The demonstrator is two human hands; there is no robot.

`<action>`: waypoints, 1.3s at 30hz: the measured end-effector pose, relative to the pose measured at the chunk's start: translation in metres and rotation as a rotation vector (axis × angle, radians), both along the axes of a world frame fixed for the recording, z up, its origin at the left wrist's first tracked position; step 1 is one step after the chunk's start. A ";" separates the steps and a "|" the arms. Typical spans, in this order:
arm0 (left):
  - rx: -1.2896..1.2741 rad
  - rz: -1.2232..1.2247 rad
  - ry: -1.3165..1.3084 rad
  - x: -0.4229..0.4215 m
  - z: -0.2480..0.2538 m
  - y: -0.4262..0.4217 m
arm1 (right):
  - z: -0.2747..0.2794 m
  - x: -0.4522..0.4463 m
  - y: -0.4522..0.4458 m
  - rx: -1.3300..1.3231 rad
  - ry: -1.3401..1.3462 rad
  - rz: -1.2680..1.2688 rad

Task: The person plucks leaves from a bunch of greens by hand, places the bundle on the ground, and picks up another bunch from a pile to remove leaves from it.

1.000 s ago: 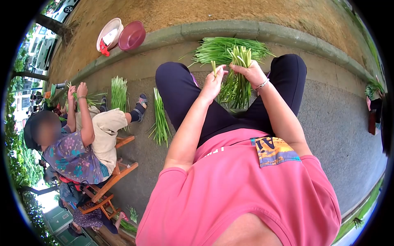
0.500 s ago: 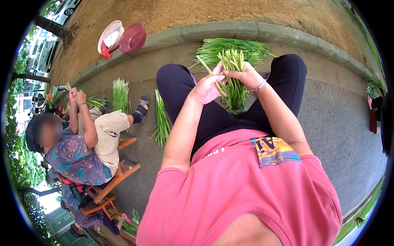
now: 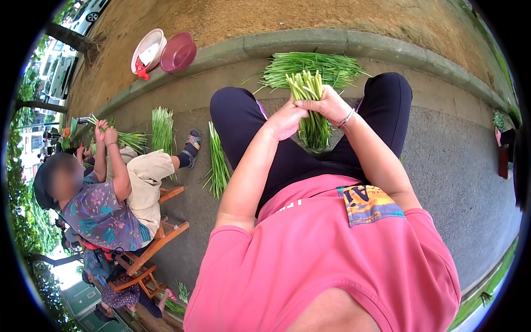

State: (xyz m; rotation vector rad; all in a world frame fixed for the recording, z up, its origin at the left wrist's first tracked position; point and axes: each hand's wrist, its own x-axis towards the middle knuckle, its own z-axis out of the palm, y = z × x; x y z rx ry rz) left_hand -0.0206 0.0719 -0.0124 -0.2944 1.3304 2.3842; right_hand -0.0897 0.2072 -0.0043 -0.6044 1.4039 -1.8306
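Observation:
Between my knees I hold an upright bundle of long green stalks (image 3: 314, 130), their pale ends bunched at the top. My right hand (image 3: 331, 106), with a bracelet at the wrist, wraps around the bundle from the right. Against its left side my left hand (image 3: 287, 117) is closed, its fingers partly hidden around the stalks. The two hands meet at the front of the bundle. Just beyond them a wide heap of loose green stalks (image 3: 332, 67) lies on the ground by the curb.
Left of my knee lies a narrow pile of stalks (image 3: 217, 163), with another pile (image 3: 162, 130) farther left. A person (image 3: 102, 207) on a wooden chair (image 3: 157, 247) handles similar stalks. Two basins, one pale (image 3: 138, 51) and one dark red (image 3: 178, 52), stand beyond the curb (image 3: 310, 43).
The few separate stalks in my left hand have joined the bundle. My left hand has moved in against it and closed. The neighbour's hands have shifted slightly.

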 end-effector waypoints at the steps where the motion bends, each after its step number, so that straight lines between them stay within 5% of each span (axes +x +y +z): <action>1: -0.109 -0.020 0.064 0.000 0.002 0.001 | 0.000 -0.001 -0.001 0.008 0.026 -0.013; 10: -0.204 0.011 0.305 -0.011 0.034 0.003 | 0.034 -0.021 -0.008 -0.050 -0.057 0.102; 16: 0.031 0.181 0.219 -0.011 0.027 -0.001 | 0.063 -0.025 -0.025 0.005 -0.007 0.151; 19: 0.080 0.220 0.236 -0.016 0.020 -0.006 | 0.047 -0.046 -0.047 0.200 0.731 -0.023; 23: 0.154 0.284 0.222 -0.021 0.038 -0.004 | 0.085 -0.053 -0.064 0.367 1.156 0.052; 28: 0.317 0.231 0.235 -0.024 0.034 -0.019 | 0.104 -0.058 -0.067 0.518 1.133 0.110; 30: 0.321 0.284 0.252 -0.022 0.035 -0.026 | 0.096 -0.066 -0.053 0.261 0.889 -0.011; 31: 0.380 0.309 0.320 -0.018 0.040 -0.029 | 0.094 -0.069 -0.041 0.224 0.523 0.051; 34: 0.449 0.333 0.404 -0.013 0.042 -0.041 | 0.072 -0.070 -0.009 0.220 0.654 -0.139; 39: 0.520 0.331 0.405 -0.007 0.030 -0.040 | 0.032 -0.029 0.003 0.080 0.475 -0.213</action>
